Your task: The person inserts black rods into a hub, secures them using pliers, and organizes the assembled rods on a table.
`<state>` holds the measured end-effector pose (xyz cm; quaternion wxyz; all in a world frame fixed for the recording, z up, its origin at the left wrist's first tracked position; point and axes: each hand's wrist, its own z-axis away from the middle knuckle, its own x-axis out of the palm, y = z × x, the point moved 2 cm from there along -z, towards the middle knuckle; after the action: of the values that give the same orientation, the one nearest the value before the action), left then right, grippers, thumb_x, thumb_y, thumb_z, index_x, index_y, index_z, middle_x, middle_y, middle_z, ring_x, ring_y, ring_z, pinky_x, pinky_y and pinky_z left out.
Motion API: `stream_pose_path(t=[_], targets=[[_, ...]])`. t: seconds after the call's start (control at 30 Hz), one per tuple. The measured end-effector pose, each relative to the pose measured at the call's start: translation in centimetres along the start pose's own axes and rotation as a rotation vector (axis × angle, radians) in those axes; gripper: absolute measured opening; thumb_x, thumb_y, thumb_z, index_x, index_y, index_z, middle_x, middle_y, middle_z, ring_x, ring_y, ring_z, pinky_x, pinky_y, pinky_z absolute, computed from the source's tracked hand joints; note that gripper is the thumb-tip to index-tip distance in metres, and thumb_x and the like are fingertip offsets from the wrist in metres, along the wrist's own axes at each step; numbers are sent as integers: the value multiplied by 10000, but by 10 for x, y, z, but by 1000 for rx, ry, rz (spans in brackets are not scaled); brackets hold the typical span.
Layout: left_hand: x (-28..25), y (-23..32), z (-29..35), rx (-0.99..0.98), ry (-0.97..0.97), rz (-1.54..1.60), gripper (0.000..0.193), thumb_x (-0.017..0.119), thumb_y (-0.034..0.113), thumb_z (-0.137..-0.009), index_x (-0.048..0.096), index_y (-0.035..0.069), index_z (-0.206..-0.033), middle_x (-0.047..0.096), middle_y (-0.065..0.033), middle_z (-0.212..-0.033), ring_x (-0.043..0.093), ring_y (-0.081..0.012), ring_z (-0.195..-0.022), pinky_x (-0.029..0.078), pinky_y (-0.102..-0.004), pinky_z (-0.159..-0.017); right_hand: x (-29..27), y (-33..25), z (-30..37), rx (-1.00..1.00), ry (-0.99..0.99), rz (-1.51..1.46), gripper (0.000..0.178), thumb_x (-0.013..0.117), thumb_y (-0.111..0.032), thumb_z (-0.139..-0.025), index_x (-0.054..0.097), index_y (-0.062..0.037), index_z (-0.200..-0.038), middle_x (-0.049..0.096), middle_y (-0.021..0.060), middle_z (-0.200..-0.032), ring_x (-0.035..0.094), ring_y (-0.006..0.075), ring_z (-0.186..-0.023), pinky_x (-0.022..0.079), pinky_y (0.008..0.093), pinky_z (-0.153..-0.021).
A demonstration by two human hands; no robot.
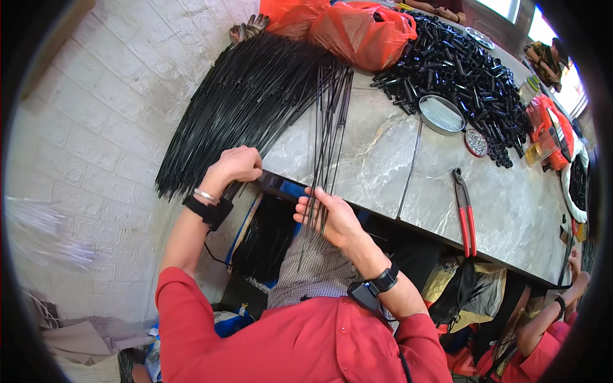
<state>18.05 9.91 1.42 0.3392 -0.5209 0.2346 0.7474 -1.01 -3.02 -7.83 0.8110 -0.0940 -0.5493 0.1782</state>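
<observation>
My right hand (332, 219), palm up, cradles a loose bundle of thin black rods (327, 134) with its fingers curled around them. The bundle's far ends rest on the grey marbled table (377, 147), and its near ends hang past the table edge over my lap. To the left, a large heap of similar black rods (239, 105) lies fanned out on the tabletop. Beside the heap's near edge, my left hand (241, 164) is closed with knuckles up. Its fingertips are turned away, so whatever they pinch is hidden.
Red-handled pliers (467, 217) lie right of me. Farther back are a mound of black tubular parts (447, 64), a round dish of pale sticks (442, 115) and a red plastic bag (364, 35). A white brick wall (96, 127) stands left. Another person's arm (543, 319) shows at lower right.
</observation>
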Motion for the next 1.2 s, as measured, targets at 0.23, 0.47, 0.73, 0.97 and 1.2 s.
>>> stream_pose_path(t=[0.23, 0.47, 0.73, 0.97, 1.2], targets=[[-45, 57, -70, 95, 434, -120, 296, 620, 313, -833, 662, 75, -1004, 672, -136, -1018, 643, -312, -936, 520, -414, -774, -2, -9, 4, -6, -31, 84, 236, 435, -226, -1003, 521, -24, -1089, 604, 61, -827, 638, 203, -751, 569, 378, -680], [-2, 18, -153, 197, 478, -390, 579, 443, 351, -951, 334, 54, -1436, 248, -68, -1542, 207, -229, -1426, 171, -502, -1137, 9, -43, 40, -28, -63, 212, 195, 432, -218, -1003, 477, -39, -1067, 372, -36, -663, 360, 84, -516, 380, 266, -478], [-6, -6, -156, 115, 457, -328, 548, 343, 384, -988, 267, 154, -1480, 196, -2, -1561, 174, -192, -1435, 120, -526, -1150, 53, -120, 111, -128, -74, 292, 220, 441, -215, -1001, 493, -23, -1096, 343, -49, -637, 324, 42, -462, 297, 218, -387], [-22, 11, -148, 66, 353, -325, 567, 413, 387, -960, 301, 165, -1470, 175, -16, -1567, 137, -207, -1444, 92, -524, -1155, 52, -131, 143, -369, 1, 557, 251, 411, -203, -1006, 492, -2, -1133, 375, -35, -637, 323, 39, -439, 303, 224, -377], [-78, 114, -59, 415, 645, 882, 222, 616, 218, -905, 633, 0, -937, 652, -76, -863, 626, -160, -707, 514, -289, -639, 27, -119, 158, -475, -13, 591, 284, 396, -249, -1028, 482, -13, -1159, 328, -44, -646, 265, 26, -482, 220, 193, -390]])
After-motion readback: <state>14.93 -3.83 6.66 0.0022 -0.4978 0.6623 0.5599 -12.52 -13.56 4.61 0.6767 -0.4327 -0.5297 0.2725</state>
